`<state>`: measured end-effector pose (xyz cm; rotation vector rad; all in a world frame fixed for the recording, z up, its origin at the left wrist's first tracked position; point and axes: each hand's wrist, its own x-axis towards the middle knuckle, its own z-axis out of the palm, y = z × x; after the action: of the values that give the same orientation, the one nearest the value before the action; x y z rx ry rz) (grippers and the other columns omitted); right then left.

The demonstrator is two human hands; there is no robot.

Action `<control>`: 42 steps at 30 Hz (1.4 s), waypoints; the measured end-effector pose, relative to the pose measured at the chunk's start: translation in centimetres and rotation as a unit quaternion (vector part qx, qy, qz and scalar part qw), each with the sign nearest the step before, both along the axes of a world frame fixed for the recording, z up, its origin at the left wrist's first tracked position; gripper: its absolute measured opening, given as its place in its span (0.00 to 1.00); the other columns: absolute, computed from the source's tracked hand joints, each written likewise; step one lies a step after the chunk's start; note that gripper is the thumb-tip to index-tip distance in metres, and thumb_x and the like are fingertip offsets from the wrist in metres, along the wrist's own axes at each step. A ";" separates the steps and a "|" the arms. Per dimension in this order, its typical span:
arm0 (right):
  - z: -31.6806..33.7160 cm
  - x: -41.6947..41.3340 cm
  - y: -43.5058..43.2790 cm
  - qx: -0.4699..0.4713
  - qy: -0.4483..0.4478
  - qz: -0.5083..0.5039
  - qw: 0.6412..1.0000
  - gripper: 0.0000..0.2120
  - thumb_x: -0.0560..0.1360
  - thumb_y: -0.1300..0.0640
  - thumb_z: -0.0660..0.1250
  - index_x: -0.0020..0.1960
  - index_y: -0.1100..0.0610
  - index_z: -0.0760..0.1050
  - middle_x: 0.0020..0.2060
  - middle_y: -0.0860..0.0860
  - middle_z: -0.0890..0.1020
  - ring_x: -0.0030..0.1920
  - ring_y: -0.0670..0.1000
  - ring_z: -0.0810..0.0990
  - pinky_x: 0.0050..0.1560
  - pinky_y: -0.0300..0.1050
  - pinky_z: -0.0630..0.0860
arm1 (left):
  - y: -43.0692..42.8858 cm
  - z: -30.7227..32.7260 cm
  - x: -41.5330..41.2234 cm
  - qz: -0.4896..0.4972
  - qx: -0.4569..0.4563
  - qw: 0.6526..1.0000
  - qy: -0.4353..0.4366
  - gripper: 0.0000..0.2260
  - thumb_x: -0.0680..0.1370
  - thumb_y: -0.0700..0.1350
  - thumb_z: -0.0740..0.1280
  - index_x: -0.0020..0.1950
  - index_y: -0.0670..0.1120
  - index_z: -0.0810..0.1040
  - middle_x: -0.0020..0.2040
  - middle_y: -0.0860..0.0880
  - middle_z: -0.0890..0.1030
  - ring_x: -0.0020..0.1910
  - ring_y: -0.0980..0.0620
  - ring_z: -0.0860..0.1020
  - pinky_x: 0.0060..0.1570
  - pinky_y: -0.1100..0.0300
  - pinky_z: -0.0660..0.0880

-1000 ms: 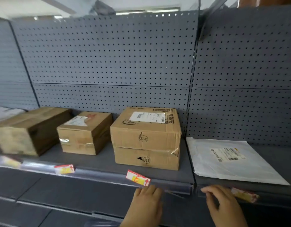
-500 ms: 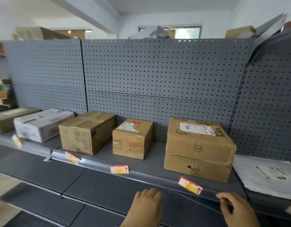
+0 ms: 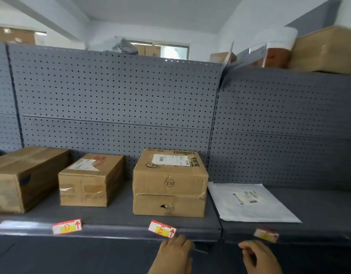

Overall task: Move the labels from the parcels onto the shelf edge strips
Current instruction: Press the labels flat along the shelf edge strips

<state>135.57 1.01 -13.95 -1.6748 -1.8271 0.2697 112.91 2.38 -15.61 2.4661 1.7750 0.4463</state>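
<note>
Three cardboard parcels stand on the grey shelf: a long one [image 3: 22, 178] at the left, a smaller one [image 3: 89, 180] and a double-stacked one [image 3: 169, 182]. A flat white mailer [image 3: 247, 202] lies to the right. On the shelf edge strip [image 3: 119, 229] sit red-and-yellow labels: one marked D [image 3: 67, 226], one marked E [image 3: 162, 228], and a blurred one [image 3: 266, 234] under the mailer. My left hand [image 3: 173, 256] is just below the E label, fingers loosely together, holding nothing that I can see. My right hand [image 3: 259, 258] is curled below the blurred label.
Grey pegboard [image 3: 115, 95] backs the shelf. A lower shelf [image 3: 72, 254] runs beneath my hands. Cardboard boxes [image 3: 324, 50] sit on top of the unit at the upper right. A window [image 3: 160, 50] shows behind the pegboard.
The view swung left and then back right, tilting up. Both hands stayed low at the shelf edge, the right one curling a little more.
</note>
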 end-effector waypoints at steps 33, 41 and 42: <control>-8.1 13.5 11.6 0.013 -0.116 -0.057 0.992 0.28 0.55 0.61 0.79 0.55 0.53 0.79 0.57 0.51 0.77 0.56 0.52 0.79 0.53 0.41 0.78 | 11.7 -7.2 20.7 -0.117 0.081 0.990 0.000 0.19 0.66 0.46 0.56 0.51 0.56 0.81 0.55 0.48 0.78 0.50 0.49 0.77 0.40 0.60 0.78; -8.4 6.9 11.2 0.130 -0.083 -0.014 0.988 0.29 0.44 0.69 0.81 0.42 0.53 0.82 0.44 0.51 0.82 0.44 0.52 0.82 0.43 0.47 0.80 | 8.5 -5.9 14.1 -0.063 0.119 0.989 -0.059 0.21 0.63 0.46 0.58 0.54 0.55 0.76 0.48 0.50 0.82 0.47 0.52 0.75 0.48 0.60 0.65; -8.3 5.3 10.9 0.139 -0.065 0.001 0.988 0.28 0.45 0.69 0.80 0.42 0.52 0.82 0.43 0.50 0.82 0.45 0.50 0.80 0.44 0.46 0.79 | 8.1 -5.8 12.4 -0.042 0.133 0.988 -0.059 0.20 0.62 0.46 0.58 0.53 0.55 0.75 0.46 0.50 0.82 0.46 0.52 0.74 0.48 0.60 0.66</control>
<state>140.89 11.96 -22.20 -1.5250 -1.8625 -0.0946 125.32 10.52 -21.41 2.6086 1.6551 0.8551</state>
